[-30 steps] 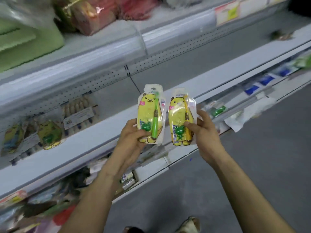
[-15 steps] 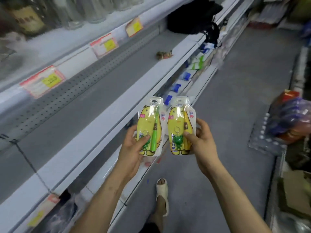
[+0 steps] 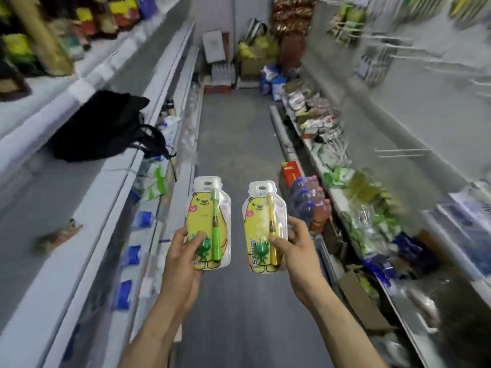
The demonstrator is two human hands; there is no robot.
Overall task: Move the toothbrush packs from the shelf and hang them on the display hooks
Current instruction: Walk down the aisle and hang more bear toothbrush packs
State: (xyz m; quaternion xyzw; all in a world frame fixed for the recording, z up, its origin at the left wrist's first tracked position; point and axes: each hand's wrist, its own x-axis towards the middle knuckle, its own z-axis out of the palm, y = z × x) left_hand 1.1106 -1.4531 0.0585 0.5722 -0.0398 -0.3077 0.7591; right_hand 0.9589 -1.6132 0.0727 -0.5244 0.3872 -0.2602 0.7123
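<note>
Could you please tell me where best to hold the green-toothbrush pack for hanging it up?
Grip the green-toothbrush pack by its lower half from below, thumb on the front, as the left hand does. It stands upright with its hang hole at the top, so a low grip leaves that hole free.

A person is holding 2 toothbrush packs upright over the aisle floor point(image 3: 239, 144). The left hand point(image 3: 183, 257) is gripping the green-brush pack point(image 3: 208, 221) low down, its fingers point(image 3: 178, 236) wrapping the pack's left edge and its thumb lying across the front beside a green frog toy point(image 3: 204, 248). The right hand point(image 3: 299, 252) is pinching the yellow-brush pack point(image 3: 261, 221) at its lower right corner, thumb pressing on the brush handle. The 2 packs are standing just apart, between the 2 thumbs. Well beyond the left fingers, a black bag point(image 3: 106, 126) is lying on the left shelf point(image 3: 66, 187). Up past the right fingers, bare wire hooks point(image 3: 398, 150) are jutting from the blurred display wall.
</note>
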